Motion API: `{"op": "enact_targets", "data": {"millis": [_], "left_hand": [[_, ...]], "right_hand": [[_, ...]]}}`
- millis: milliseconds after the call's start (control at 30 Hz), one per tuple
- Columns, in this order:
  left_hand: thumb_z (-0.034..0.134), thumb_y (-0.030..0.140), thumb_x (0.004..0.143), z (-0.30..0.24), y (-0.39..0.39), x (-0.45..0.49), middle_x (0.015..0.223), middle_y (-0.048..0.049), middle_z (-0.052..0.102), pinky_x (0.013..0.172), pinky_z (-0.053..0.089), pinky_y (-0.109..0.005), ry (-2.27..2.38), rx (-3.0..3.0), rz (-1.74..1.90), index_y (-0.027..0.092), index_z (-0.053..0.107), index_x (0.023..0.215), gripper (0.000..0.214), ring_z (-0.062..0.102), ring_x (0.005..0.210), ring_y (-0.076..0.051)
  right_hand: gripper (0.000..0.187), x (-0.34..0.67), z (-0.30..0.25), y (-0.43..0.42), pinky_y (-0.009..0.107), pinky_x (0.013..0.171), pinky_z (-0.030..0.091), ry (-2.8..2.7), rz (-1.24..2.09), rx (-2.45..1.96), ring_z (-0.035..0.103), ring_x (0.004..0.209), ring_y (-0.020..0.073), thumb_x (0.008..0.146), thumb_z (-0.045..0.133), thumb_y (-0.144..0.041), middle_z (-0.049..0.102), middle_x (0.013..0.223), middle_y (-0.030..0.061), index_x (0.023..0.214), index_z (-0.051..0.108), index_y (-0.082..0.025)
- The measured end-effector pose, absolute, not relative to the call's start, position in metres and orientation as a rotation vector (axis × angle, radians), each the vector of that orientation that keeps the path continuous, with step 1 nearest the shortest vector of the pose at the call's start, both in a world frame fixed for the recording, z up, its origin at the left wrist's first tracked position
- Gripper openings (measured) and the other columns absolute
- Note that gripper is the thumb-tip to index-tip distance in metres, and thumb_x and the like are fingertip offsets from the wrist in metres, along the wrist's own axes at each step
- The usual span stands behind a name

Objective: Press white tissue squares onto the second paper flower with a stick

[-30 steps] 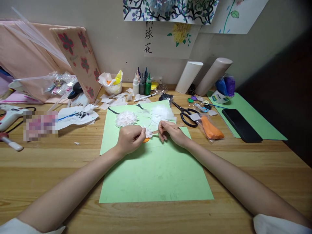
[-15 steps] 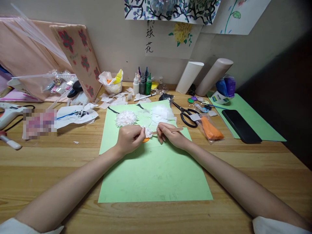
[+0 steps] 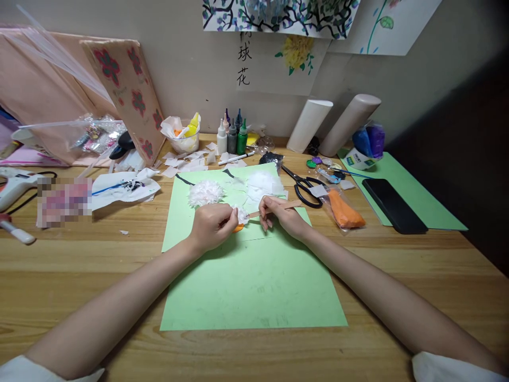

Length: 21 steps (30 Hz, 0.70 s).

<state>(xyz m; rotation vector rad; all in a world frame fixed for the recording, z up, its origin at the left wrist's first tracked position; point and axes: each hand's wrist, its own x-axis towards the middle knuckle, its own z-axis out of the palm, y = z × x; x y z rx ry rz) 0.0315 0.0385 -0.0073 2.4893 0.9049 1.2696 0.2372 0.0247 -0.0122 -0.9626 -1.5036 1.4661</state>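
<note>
My left hand (image 3: pixel 213 227) is closed, its fingertips pinching the edge of a small white crumpled paper tuft (image 3: pixel 243 215). Beneath the tuft an orange piece (image 3: pixel 238 228) shows, partly hidden by the fingers. Between the fingers of my right hand (image 3: pixel 280 215) is a flat wooden craft stick (image 3: pixel 293 204), its tip touching or very near the tuft. Both hands are over green paper (image 3: pixel 254 286) on the table. Behind them on the paper lie a fluffy white paper pompom (image 3: pixel 207 193) and a white paper pile (image 3: pixel 264 184).
Black-handled scissors (image 3: pixel 305 190) and a bag of orange clay (image 3: pixel 344 209) lie to the right, with a black phone (image 3: pixel 394 206) beyond. Paint bottles (image 3: pixel 242 139) and a plastic cup (image 3: pixel 186 142) stand at the back. A glue gun (image 3: pixel 18 187) is far left.
My right hand has shifted slightly to the right along with the craft stick. The left hand and the paper tuft stay almost in place.
</note>
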Motion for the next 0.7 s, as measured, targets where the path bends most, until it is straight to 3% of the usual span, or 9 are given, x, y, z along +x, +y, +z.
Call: {"op": "enact_targets", "data": {"millis": [400, 700], "left_hand": [[0.043, 0.021, 0.087, -0.0063, 0.0375, 0.0320, 0.046, 0.0050, 0.029, 0.046, 0.024, -0.024, 0.933, 2.491, 1.207, 0.017, 0.034, 0.049, 0.039, 0.026, 0.044, -0.008], [0.044, 0.019, 0.087, -0.0077, 0.0382, 0.0310, 0.046, 0.0051, 0.028, 0.046, 0.022, -0.025, 0.923, 2.489, 1.216, 0.017, 0.033, 0.050, 0.039, 0.025, 0.044, -0.008]], "right_hand": [[0.039, 0.2336, -0.0076, 0.0180, 0.023, 0.055, 0.038, -1.681, 1.391, -1.026, 0.050, 0.054, 0.0098, 0.093, 0.036, -0.047, 0.055, 0.056, -0.0014, 0.073, 0.051, -0.017], [0.043, 0.2400, -0.0140, 0.0273, 0.022, 0.045, 0.034, -1.415, 1.483, -0.930, 0.047, 0.040, 0.0090, 0.093, 0.034, -0.049, 0.053, 0.044, -0.0031, 0.066, 0.046, -0.018]]}}
